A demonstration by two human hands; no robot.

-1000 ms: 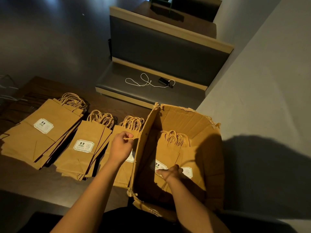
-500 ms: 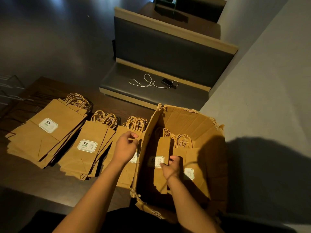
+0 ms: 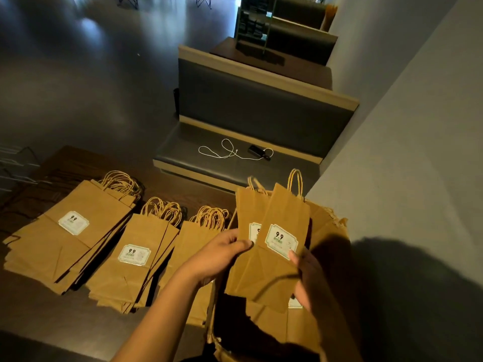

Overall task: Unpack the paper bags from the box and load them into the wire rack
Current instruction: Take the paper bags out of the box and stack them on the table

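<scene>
the dark wooden desk (image 3: 62, 317) carries three flat stacks of brown paper bags in a row toward its far edge: the left stack (image 3: 65, 239), the middle stack (image 3: 130, 259) and the right stack (image 3: 193, 246), all with twisted handles pointing to the far edge and a white "9.9" label facing up on the first two. at the desk's right edge, by the wall, stands the open cardboard box (image 3: 329, 239), more bags lying inside near its bottom. over the box both hands hold up a small bunch of held bags (image 3: 277, 273), fanned so two labels show, handles up. the left hand (image 3: 217, 257) grips the bunch's left edge, thumb on the front and fingers curled behind. the right hand (image 3: 311, 278) pinches the right edge, thumb pressed on the front label's corner. part of a wire rack (image 3: 15, 165) shows at the desk's far left corner. beyond the desk, a white cable (image 3: 230, 152) and a small dark device (image 3: 257, 151) lie on a bench seat (image 3: 235, 165).
</scene>
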